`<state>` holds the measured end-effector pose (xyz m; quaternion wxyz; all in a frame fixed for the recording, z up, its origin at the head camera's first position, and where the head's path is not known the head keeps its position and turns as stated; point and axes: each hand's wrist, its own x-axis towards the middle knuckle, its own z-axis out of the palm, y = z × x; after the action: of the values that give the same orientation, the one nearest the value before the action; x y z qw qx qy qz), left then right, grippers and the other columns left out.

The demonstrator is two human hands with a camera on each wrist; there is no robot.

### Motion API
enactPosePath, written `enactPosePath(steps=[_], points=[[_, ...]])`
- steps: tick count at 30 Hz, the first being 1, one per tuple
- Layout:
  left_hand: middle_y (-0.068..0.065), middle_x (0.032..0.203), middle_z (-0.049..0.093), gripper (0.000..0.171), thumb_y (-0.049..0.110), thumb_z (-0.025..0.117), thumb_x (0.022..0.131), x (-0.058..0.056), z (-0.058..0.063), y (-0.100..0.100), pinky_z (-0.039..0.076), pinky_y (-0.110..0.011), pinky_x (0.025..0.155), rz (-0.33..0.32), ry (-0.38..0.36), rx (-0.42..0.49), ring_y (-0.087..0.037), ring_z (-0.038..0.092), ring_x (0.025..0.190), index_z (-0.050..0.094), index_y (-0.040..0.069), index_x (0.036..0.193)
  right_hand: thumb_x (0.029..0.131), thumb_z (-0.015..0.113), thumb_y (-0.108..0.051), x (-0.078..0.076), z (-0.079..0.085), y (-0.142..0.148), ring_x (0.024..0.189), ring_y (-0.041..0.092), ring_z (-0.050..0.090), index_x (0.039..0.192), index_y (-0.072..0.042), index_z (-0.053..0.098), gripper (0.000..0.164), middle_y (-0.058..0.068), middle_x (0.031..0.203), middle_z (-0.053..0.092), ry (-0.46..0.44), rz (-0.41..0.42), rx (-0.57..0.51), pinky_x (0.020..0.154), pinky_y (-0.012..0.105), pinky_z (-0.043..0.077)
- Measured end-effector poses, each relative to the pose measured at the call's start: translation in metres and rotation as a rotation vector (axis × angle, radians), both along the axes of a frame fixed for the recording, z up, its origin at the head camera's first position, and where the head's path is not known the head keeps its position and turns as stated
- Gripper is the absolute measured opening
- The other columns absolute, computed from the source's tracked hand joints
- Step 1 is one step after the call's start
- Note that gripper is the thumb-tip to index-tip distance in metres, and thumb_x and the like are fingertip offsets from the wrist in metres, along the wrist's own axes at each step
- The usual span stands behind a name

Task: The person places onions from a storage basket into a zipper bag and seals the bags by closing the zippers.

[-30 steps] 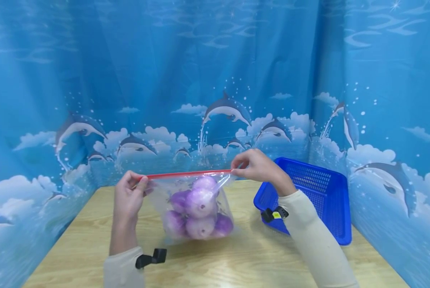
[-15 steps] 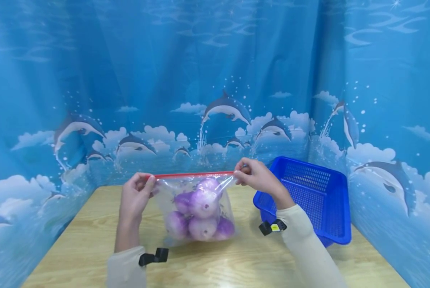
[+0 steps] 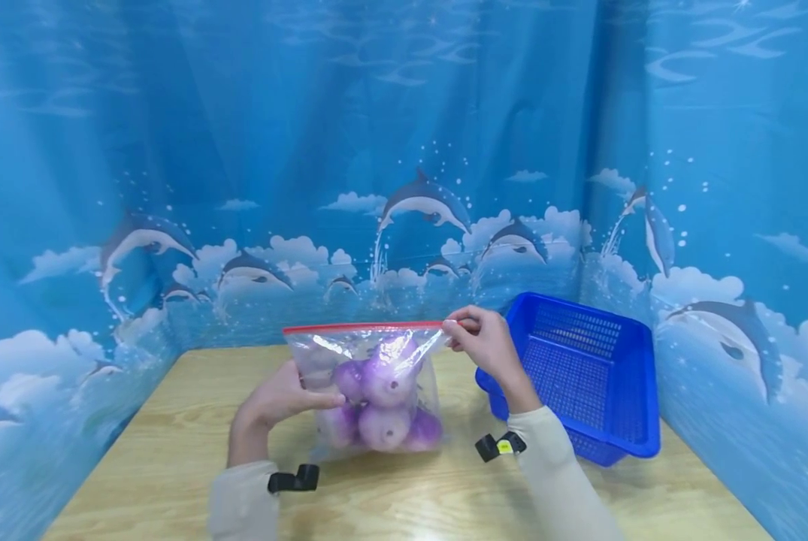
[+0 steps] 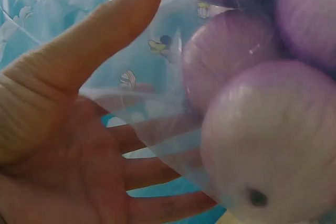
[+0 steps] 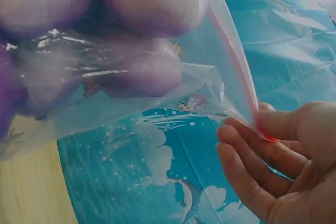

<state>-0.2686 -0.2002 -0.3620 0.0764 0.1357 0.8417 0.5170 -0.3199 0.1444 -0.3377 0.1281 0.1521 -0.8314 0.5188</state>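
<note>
A clear zip bag (image 3: 431, 391) with a red zip strip (image 3: 363, 327) stands upright over the table, holding several purple onions (image 3: 385, 427). My right hand (image 3: 488, 342) pinches the bag's top right corner at the end of the strip; the right wrist view shows the thumb and index finger (image 5: 275, 150) on that corner. My left hand (image 3: 285, 394) is at the bag's left side, below the strip. In the left wrist view its thumb (image 4: 121, 24) reaches across the front, while its spread, straight fingers (image 4: 152, 174) lie behind the clear plastic, beside an onion (image 4: 273, 135).
A blue perforated plastic basket (image 3: 579, 376) stands on the right of the wooden table (image 3: 174, 436), close to my right forearm. A blue curtain (image 3: 349, 150) printed with dolphins hangs behind the table and along both sides.
My left hand has let go of the strip's left end and moved down to the bag's left side. My right hand keeps its corner, shifting slightly right and down.
</note>
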Motion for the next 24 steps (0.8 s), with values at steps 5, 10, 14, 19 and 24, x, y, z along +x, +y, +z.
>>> enactPosePath(steps=[5,10,14,19,24], points=[[-0.026,0.156,0.047,0.115,0.025,0.090,0.077,-0.001,-0.008,-0.001,0.052,-0.059,0.109,-0.080,-0.015,-0.028,-0.047,0.056,0.133,0.017,0.015,0.166,0.104,0.063,-0.032,0.001,-0.003,0.004,0.090,0.031,0.077,0.138,-0.004,0.056,0.045,0.023,0.112,0.076,-0.089,0.046,-0.016,0.082,0.039,0.067],[-0.026,0.160,0.041,0.114,0.023,0.089,0.080,-0.004,-0.012,0.000,0.054,-0.057,0.108,-0.113,-0.029,-0.004,-0.047,0.056,0.133,0.014,0.019,0.166,0.103,0.061,-0.040,0.004,-0.006,0.000,0.111,0.037,0.073,0.162,-0.001,0.018,0.082,0.030,0.135,0.064,-0.334,0.186,0.017,0.090,0.046,0.065],[-0.027,0.160,0.039,0.103,0.023,0.086,0.083,-0.006,-0.015,0.003,0.059,-0.049,0.100,-0.124,-0.063,0.029,-0.045,0.059,0.131,0.020,0.018,0.162,0.103,0.062,-0.039,0.005,-0.013,-0.004,0.120,0.040,0.068,0.161,0.004,0.015,0.086,0.031,0.140,0.060,-0.445,0.252,0.042,0.091,0.047,0.064],[-0.024,0.161,0.039,0.098,0.024,0.084,0.086,-0.008,-0.014,0.007,0.059,-0.051,0.098,-0.083,-0.082,0.035,-0.045,0.059,0.131,0.021,0.019,0.161,0.103,0.063,-0.035,0.003,-0.018,-0.001,0.128,0.043,0.061,0.151,0.004,0.040,0.066,0.028,0.144,0.058,-0.467,0.351,0.133,0.094,0.051,0.062],[-0.024,0.163,0.036,0.103,0.027,0.085,0.085,-0.008,-0.014,0.008,0.058,-0.054,0.100,-0.043,-0.090,0.017,-0.044,0.059,0.131,0.019,0.021,0.163,0.107,0.054,-0.040,0.000,-0.023,0.004,0.128,0.045,0.061,0.140,0.008,0.054,0.058,0.028,0.142,0.059,-0.483,0.391,0.222,0.095,0.052,0.062]])
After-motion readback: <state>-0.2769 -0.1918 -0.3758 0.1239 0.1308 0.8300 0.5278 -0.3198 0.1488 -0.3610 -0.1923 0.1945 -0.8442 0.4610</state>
